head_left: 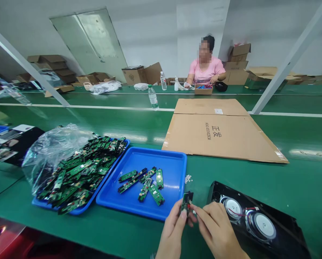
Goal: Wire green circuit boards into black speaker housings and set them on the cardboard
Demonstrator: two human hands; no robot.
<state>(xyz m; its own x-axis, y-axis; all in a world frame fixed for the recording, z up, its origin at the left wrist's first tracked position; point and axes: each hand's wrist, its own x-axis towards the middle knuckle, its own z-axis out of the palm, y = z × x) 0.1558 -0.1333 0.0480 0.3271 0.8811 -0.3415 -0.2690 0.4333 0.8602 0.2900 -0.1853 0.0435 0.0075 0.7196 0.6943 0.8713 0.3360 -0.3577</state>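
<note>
Circuit board: held in the left hand (172, 232), in front of the near right corner of the blue tray (123, 207). The board (186, 202) is clear of the loose boards in the tray.
Board long axis: runs away from the wearer, nearly in line with the left forearm, far end slightly to the right.
Left hand: narrow grip, thumb on the visible face, fingers behind.
Right hand (220, 225): thumb and forefinger close together at the board's right side, beside a red component (188, 206). Contact, and any small part between the fingertips, cannot be confirmed.
Governing relation: board directly left of the right fingertips; right hand approaches across the long axis.
White pieces (188, 178): beyond the board, just beside the tray's right rim.
Black housing (279, 219): right of the board, beside the right hand.
</note>
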